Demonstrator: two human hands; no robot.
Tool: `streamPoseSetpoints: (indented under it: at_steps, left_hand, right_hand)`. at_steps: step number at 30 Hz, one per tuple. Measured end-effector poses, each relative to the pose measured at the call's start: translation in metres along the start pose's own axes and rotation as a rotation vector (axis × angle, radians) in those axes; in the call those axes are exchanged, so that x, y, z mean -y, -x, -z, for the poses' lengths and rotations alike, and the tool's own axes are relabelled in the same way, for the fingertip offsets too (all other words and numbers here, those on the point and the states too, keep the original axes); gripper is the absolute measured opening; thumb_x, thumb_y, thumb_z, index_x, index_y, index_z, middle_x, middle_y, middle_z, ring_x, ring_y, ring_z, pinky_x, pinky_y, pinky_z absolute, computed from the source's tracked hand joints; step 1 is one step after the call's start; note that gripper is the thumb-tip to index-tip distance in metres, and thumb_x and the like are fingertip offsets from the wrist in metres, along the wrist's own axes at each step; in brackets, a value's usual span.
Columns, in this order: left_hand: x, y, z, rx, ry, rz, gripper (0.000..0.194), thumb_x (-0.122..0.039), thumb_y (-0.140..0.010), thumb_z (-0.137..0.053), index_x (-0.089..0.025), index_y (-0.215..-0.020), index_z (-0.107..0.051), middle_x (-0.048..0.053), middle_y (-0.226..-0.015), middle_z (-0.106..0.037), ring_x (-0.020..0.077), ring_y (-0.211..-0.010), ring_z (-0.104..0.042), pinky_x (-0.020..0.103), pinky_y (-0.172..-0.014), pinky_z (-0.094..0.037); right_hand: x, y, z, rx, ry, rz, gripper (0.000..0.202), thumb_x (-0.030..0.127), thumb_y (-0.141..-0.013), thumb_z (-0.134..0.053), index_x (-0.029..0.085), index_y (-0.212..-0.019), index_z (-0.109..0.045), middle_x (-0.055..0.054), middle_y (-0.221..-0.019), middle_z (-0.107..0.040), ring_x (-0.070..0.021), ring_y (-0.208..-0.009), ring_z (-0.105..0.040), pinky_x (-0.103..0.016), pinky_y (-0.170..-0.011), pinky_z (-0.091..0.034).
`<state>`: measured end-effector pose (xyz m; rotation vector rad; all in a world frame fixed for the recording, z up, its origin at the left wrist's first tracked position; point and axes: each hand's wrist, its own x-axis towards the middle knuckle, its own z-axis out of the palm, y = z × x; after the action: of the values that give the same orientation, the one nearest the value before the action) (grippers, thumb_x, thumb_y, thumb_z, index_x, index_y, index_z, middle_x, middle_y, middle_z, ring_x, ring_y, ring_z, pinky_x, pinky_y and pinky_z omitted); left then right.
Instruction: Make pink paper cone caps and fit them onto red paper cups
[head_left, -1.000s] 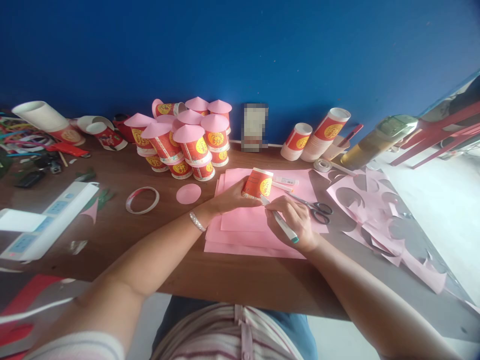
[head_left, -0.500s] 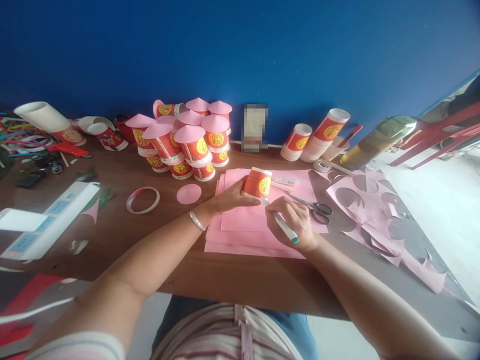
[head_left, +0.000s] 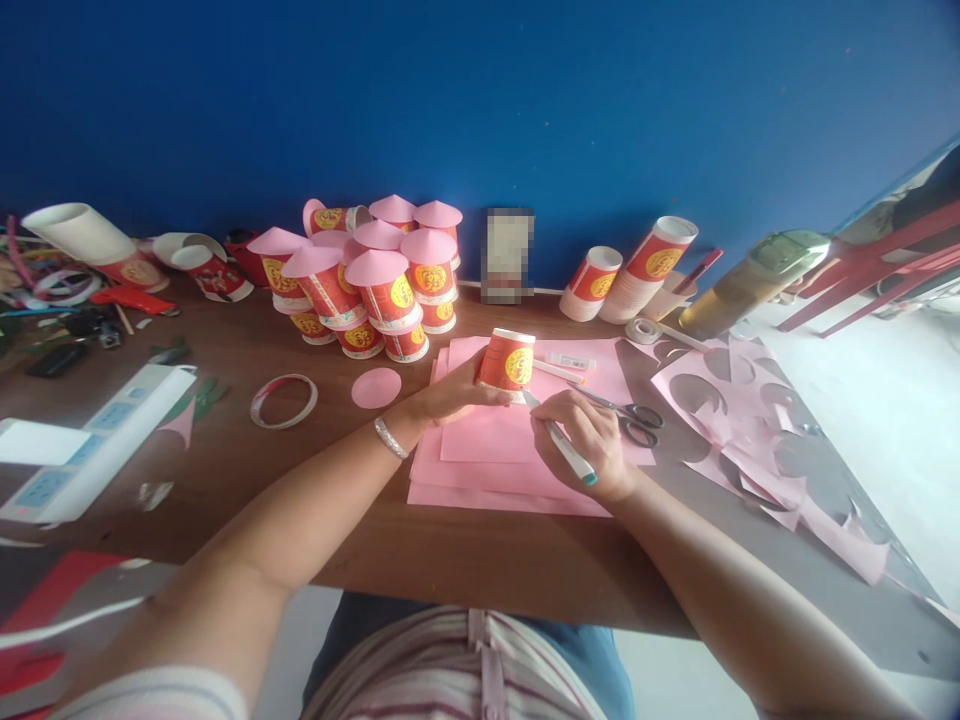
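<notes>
My left hand (head_left: 457,392) is closed around a red paper cup (head_left: 507,362) with a yellow emblem and a white rim. The cup is held slightly tilted above a stack of pink paper sheets (head_left: 487,480). In my right hand (head_left: 589,435) is a white marker with a green end (head_left: 571,455), gripped like a pen, its tip at or very near the lower part of the cup. Scissors with dark handles (head_left: 641,424) lie on the pink sheets just beyond my right hand. A marker cap or second pale pen (head_left: 559,372) rests on the paper behind the cup.
Stacked red cups with pink cone roofs (head_left: 379,290) stand at the back left. Paper-cup stacks (head_left: 649,275) and a gold bottle (head_left: 750,285) are back right. Pink paper scraps (head_left: 750,440) lie right. A tape roll (head_left: 283,402), pink disc (head_left: 376,388) and power strip (head_left: 97,440) lie left.
My left hand has shifted the cup slightly left and up, and its emblem has turned a little leftward. The right hand with the marker has barely moved.
</notes>
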<state>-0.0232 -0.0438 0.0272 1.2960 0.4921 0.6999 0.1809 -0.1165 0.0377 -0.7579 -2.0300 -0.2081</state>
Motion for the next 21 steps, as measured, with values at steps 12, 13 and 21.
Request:
streamPoseSetpoints:
  at_steps: [12, 13, 21]
  left_hand:
    - [-0.0011, -0.001, -0.0017, -0.014, 0.0, -0.019, 0.048, -0.034, -0.077, -0.085, -0.02, -0.116, -0.06, 0.004, -0.101, -0.061, 0.018, -0.093, -0.058, 0.033, -0.084, -0.048]
    - [-0.0006, -0.0011, -0.0014, -0.012, 0.0, -0.021, 0.048, -0.033, -0.078, -0.085, -0.02, -0.116, -0.06, 0.004, -0.101, -0.061, 0.0179, -0.093, -0.058, 0.033, -0.084, -0.048]
    - [0.0023, -0.0019, 0.0013, 0.004, 0.0, -0.026, 0.046, -0.031, -0.079, -0.085, -0.02, -0.116, -0.06, 0.004, -0.104, -0.062, 0.0176, -0.095, -0.058, 0.032, -0.085, -0.048]
  right_hand:
    - [0.0002, 0.0006, -0.0014, 0.015, -0.018, -0.001, 0.021, 0.003, -0.089, -0.059, 0.022, -0.098, -0.057, 0.0, -0.076, -0.065, -0.0139, -0.061, -0.062, -0.025, -0.055, -0.049]
    - [0.0003, 0.0005, -0.0015, 0.019, -0.012, -0.004, 0.021, 0.003, -0.089, -0.058, 0.022, -0.098, -0.056, 0.0, -0.076, -0.065, -0.0137, -0.062, -0.061, -0.025, -0.055, -0.049]
    - [0.002, 0.0003, -0.001, 0.045, 0.003, -0.01, 0.021, 0.004, -0.09, -0.057, 0.023, -0.099, -0.056, 0.001, -0.077, -0.065, -0.013, -0.062, -0.062, -0.024, -0.057, -0.05]
